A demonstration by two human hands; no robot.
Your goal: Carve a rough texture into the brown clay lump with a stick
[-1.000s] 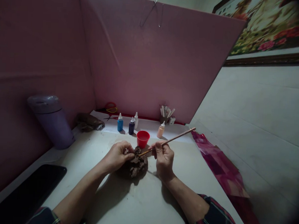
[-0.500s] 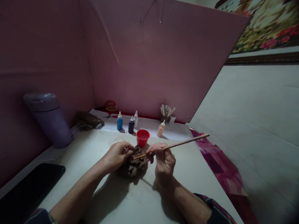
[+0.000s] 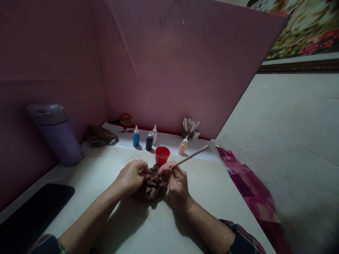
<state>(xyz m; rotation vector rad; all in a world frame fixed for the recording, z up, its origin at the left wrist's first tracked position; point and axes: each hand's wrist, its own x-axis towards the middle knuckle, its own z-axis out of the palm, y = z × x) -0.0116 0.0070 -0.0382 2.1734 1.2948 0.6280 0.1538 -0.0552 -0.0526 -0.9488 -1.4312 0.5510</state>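
A dark brown lump of clay (image 3: 153,187) with a rough, petalled surface sits on the white table (image 3: 160,230). My left hand (image 3: 131,176) is closed against its left side and steadies it. My right hand (image 3: 176,181) pinches a thin wooden stick (image 3: 185,160) like a pen. The stick's tip touches the top of the clay, and its free end points up to the right.
Behind the clay stand a red cup (image 3: 162,155), small paint bottles in blue (image 3: 136,137), dark (image 3: 149,141), white (image 3: 154,134) and peach (image 3: 182,146), a tool holder (image 3: 189,128) and scissors (image 3: 125,121). A purple flask (image 3: 56,133) and black tablet (image 3: 30,218) lie left. Pink boards enclose the table.
My right hand has moved left, closer to the clay, and the stick has tilted steeper with its free end swung inward. My left hand stays on the clay.
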